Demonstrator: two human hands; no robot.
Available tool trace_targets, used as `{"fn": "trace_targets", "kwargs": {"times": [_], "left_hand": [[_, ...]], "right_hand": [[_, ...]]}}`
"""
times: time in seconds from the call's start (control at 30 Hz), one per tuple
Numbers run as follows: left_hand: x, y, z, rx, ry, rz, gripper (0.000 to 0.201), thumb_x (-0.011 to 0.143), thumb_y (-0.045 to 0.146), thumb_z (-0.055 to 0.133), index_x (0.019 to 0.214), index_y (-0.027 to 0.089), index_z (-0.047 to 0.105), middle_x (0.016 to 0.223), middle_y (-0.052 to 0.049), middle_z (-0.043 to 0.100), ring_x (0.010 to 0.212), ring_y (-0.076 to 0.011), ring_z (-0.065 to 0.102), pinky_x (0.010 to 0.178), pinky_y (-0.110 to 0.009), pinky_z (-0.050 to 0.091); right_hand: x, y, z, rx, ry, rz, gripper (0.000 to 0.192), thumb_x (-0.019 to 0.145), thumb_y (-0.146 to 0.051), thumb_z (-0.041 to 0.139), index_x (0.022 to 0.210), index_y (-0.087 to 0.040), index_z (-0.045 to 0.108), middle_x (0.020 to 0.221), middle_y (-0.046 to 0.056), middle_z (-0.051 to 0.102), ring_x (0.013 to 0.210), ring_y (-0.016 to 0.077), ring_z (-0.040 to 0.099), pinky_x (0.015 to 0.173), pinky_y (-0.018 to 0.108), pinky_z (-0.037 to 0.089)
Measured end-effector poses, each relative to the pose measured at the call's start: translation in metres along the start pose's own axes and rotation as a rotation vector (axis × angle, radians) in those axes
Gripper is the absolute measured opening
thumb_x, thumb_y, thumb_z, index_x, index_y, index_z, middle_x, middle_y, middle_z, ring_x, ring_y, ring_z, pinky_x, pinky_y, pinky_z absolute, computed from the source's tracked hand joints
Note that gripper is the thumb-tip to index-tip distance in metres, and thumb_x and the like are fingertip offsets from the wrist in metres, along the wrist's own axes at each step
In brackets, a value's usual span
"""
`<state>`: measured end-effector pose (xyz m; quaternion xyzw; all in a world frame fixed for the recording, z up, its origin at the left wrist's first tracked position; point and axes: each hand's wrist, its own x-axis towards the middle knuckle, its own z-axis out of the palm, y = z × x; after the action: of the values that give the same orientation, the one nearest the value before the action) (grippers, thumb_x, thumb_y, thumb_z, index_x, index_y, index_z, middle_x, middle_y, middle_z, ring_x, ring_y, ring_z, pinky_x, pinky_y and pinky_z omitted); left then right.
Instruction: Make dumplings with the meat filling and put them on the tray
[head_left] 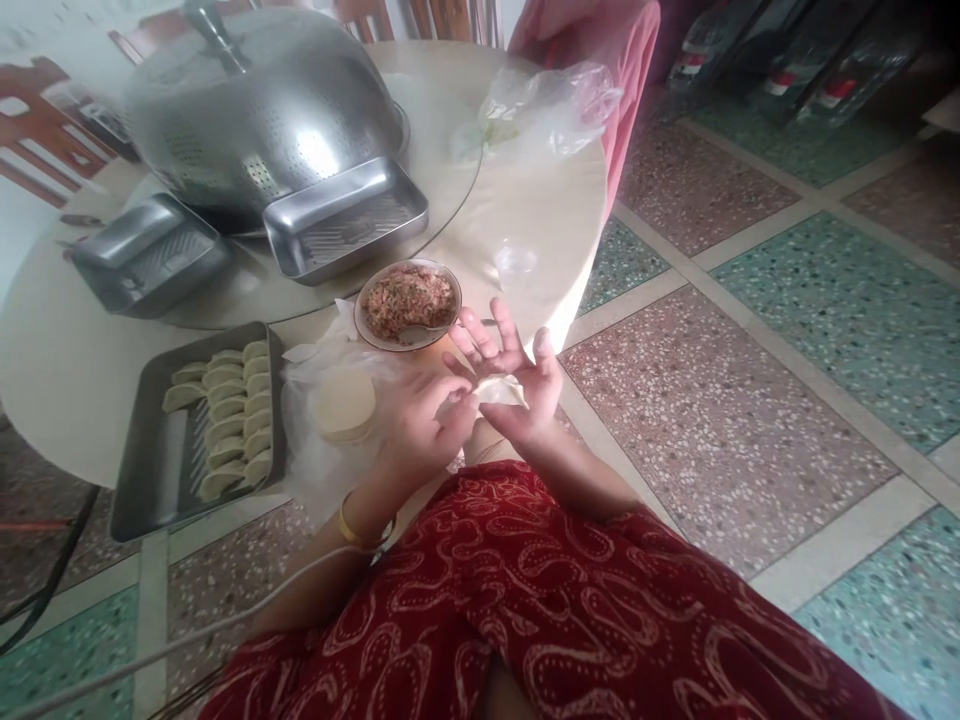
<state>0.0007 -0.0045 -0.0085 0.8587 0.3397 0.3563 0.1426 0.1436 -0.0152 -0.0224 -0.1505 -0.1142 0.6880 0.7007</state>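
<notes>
Fingertips of the left hand (420, 425) pinch the left edge of a pale dumpling wrapper (501, 390) just below the middle of the frame, thumb and forefinger closed on the dough, a gold bangle (352, 528) on that wrist. At the far left of the frame a dark tray (150, 470) holds 2 columns of folded dumplings (232, 420) near the edge of the round table (60, 370). Right of it, a stack of round wrappers (343, 403) sits on clear plastic just beside the left hand. Above, a steel colander (262, 110) lies upturned behind 2 metal trays (341, 215). A bowl of minced filling (409, 300) with a spoon in it stands just above the hands. Further right, the right hand (517, 375) lies palm up under the wrapper, its fingers spread apart and cradling it. A crumpled plastic bag (547, 105) rests in the upper middle, with terrazzo floor (750, 350) across the right.
</notes>
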Motion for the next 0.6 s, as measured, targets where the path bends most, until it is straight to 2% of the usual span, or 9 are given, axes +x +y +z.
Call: {"fn": "trace_targets", "kwargs": {"times": [0.13,0.33,0.6], "left_hand": [[0.002,0.0009,0.0046,0.034,-0.006,0.045,0.018,0.092,0.024,0.054,0.077,0.018,0.063,0.072,-0.003,0.068,0.074,-0.0178,0.062,0.074,-0.033,0.052],[0.0001,0.0005,0.0033,0.058,0.04,0.039,0.009,0.091,0.025,0.061,0.088,0.02,0.068,0.081,-0.003,0.073,0.08,-0.0184,0.065,0.079,-0.034,0.052],[-0.0017,-0.0005,0.0056,0.243,0.028,0.13,0.014,0.093,0.024,0.057,0.084,0.021,0.068,0.077,-0.002,0.072,0.073,-0.0175,0.064,0.076,-0.035,0.047]], "right_hand": [[-0.0015,0.0002,0.0012,0.008,0.004,0.005,0.051,0.096,-0.062,0.028,0.115,-0.032,0.064,0.114,0.002,0.074,0.12,0.0221,0.063,0.117,0.057,0.029],[-0.0009,-0.0004,0.0,-0.004,0.002,0.0,0.049,0.094,-0.062,0.03,0.115,-0.033,0.064,0.117,0.001,0.073,0.119,0.0223,0.063,0.115,0.056,0.031],[-0.0019,0.0004,0.0018,0.027,0.014,-0.004,0.051,0.096,-0.063,0.03,0.126,-0.034,0.058,0.115,0.002,0.074,0.121,0.0229,0.063,0.115,0.057,0.032]]}}
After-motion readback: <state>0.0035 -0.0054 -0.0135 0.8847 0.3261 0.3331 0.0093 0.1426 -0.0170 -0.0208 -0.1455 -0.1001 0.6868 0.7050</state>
